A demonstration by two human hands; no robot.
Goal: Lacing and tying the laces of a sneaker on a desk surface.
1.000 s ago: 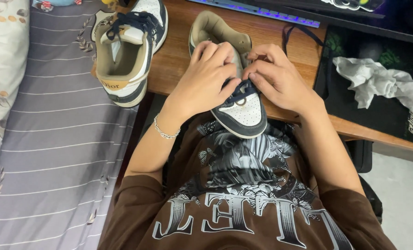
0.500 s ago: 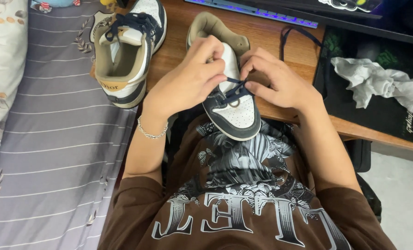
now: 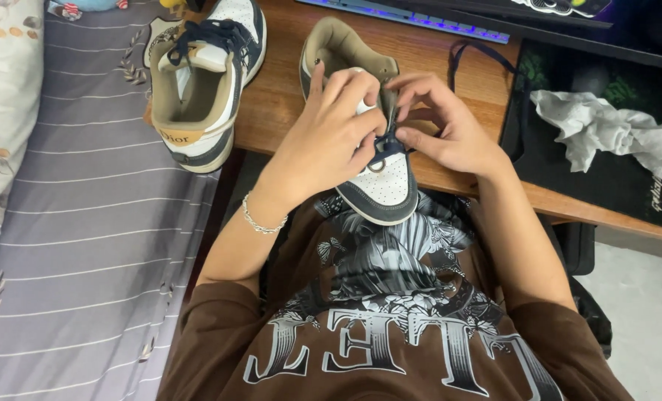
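Dark lace [image 3: 385, 141]: pinched between both hands over the shoe's eyelets.
Shoe [image 3: 379, 182]: on desk edge [image 3: 286, 96], toe toward the person, long axis running away from them.
Left hand [image 3: 323, 145]: wrapped over shoe's middle.
Right hand [image 3: 446, 130]: fingertips closed on lace, touching the left.
Nearer hand: equal.
Hidden: eyelets, lace ends.
Second shoe [image 3: 201, 82]: left, apart.

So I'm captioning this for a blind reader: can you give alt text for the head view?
Seen from above, a person's left hand and right hand pinch the dark lace of a white and grey sneaker at a wooden desk edge. A second sneaker lies left, crumpled paper right.
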